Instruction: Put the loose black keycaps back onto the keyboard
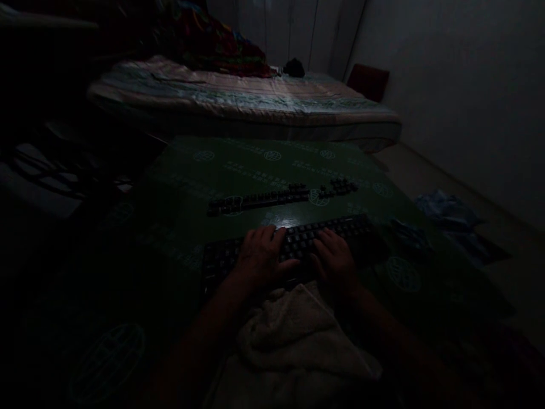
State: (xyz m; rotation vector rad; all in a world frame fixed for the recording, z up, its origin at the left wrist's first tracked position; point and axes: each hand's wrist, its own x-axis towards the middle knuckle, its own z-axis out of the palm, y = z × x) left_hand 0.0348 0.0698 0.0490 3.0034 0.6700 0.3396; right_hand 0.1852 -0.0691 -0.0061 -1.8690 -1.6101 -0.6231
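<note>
A black keyboard (300,241) lies slightly slanted on a green printed board (170,193). My left hand (261,253) rests over its left-middle part, fingers stretched across the keys and thumb apart. On the keys further right lies my right hand (334,255), fingers slightly bent and thumb apart. I see nothing held in either hand, though the light is too dim to make out small parts under the fingertips. Beyond the keyboard, loose black keycaps (264,199) are laid out in rows. A light crumpled cloth (293,335) lies between my forearms.
A bed (255,102) with a striped sheet stands behind the board, a red patterned blanket (221,48) on it. Dark cloth (411,234) lies at the board's right side. More cloth (451,213) is on the floor beside the white wall (468,85).
</note>
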